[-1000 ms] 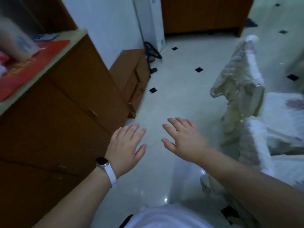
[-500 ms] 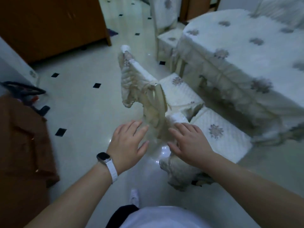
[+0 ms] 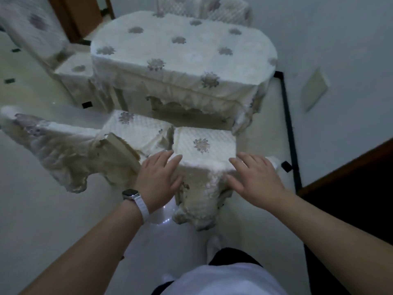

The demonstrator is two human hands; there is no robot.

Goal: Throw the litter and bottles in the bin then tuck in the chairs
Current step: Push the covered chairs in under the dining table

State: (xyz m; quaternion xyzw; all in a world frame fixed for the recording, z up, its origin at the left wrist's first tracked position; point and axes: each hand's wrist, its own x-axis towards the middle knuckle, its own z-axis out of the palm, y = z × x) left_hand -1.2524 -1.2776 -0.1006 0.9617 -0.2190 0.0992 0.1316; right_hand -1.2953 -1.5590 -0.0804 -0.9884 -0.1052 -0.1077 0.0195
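Head view: the near chair [image 3: 204,143] stands pulled out, just beside the table [image 3: 180,60]. The left hand [image 3: 158,177] and right hand [image 3: 255,179], fingers straight and holding nothing, flank its backrest top. The loose cover probably slips; grip the rigid frame beneath.

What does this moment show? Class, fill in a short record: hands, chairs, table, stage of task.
left hand: open, at the back of the near chair, contact unclear
right hand: open, at the same chair's back
near chair: seat out in front of the table, not tucked in
second chair: on its left, also pulled out
table: under a white flowered cloth
stage: chairs not yet tucked in
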